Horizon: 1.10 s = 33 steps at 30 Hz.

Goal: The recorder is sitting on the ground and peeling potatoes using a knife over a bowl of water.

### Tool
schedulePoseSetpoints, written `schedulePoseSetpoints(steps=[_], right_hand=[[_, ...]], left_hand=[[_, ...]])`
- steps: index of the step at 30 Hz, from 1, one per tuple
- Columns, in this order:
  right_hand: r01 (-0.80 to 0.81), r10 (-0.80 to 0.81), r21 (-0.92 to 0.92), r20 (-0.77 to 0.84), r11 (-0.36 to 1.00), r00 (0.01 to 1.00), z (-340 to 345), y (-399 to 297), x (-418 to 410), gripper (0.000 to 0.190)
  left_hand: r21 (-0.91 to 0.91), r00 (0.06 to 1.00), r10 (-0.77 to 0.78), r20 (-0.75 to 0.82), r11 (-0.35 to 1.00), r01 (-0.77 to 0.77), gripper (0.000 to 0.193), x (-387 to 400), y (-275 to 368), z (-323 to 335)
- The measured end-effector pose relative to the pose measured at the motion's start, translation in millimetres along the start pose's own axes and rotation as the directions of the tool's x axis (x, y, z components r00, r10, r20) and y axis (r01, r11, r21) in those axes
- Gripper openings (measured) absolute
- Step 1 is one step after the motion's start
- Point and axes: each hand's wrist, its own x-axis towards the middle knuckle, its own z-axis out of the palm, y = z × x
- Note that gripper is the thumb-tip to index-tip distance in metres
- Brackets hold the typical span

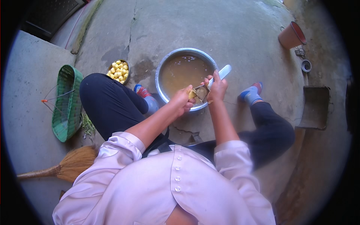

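Observation:
My left hand [181, 100] grips a small, partly pale yellow potato [192, 94] over the near rim of a metal basin [158, 81]. Murky brown water [185, 70] with floating bits fills much of that basin. In my right hand [217, 87] is a kitchen knife [220, 76] with a pale handle pointing up and to the right. Its broad blade lies against or very close to the potato; exact contact is hard to make out. Left of the basin, a bowl [128, 73] holds several peeled potatoes [118, 70].
A green woven basket [63, 112] lies to my left, near green stalks [88, 123] and a straw broom [76, 163]. On the right stand a red bucket [291, 36], a small metal cup [306, 65] and a dustpan-like container [315, 108]. Cracks cross the concrete floor [239, 31].

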Motion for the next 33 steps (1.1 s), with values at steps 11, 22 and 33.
schedulePoseSetpoints(steps=[11,22,33], right_hand=[[-0.103,0.114,0.146,-0.07,0.984,0.991,-13,-6,16,0.023],[-0.159,0.166,0.188,-0.02,0.969,0.986,-29,-4,24,0.022],[0.18,-0.176,-0.181,0.035,0.967,0.984,1,-17,1,0.022]], left_hand=[[-0.081,0.998,-0.054,-0.019,0.995,0.052,0.04,-4,3,0],[-0.136,0.95,-0.198,0.242,0.962,0.235,0.035,-5,10,-2],[-0.024,0.977,-0.193,0.095,0.98,0.196,0.036,-2,0,-6]])
